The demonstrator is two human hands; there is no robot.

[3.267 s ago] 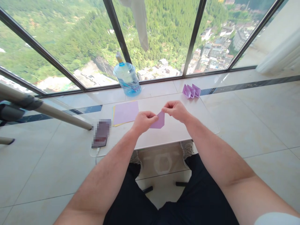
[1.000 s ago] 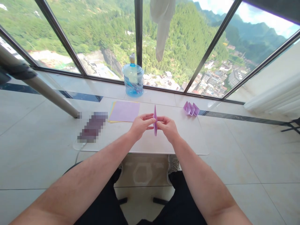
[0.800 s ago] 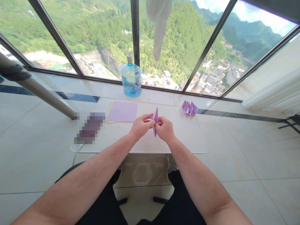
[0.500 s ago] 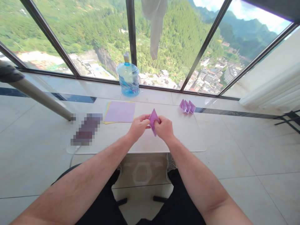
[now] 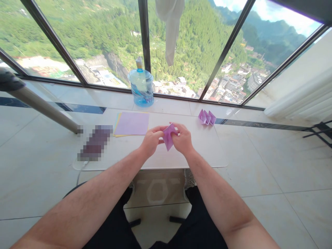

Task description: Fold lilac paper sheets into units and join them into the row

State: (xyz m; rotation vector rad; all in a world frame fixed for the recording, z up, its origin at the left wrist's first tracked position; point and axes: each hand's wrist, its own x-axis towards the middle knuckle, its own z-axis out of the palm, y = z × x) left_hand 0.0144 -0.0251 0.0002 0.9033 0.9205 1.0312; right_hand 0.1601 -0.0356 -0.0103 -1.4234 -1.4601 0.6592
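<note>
A folded piece of purple origami paper is held up between my two hands above the white table. My left hand pinches its left corner, thumb on the near face and fingers behind. My right hand grips the right side, its thumb pressing on the face of the paper and its fingers partly hidden behind. To the left lies a stack of square paper sheets, lilac on top with yellow and pale green edges showing. Several folded purple paper pieces stand together at the table's far right.
A blue water jug stands by the window behind the table. A blurred dark object with a cable lies at the table's left. A slanting pole rises at the left. White curtains hang at the right.
The folded paper has turned and opened wider between my hands, from a narrow diamond to a broader shape. My right fingers have shifted up along its far edge.
</note>
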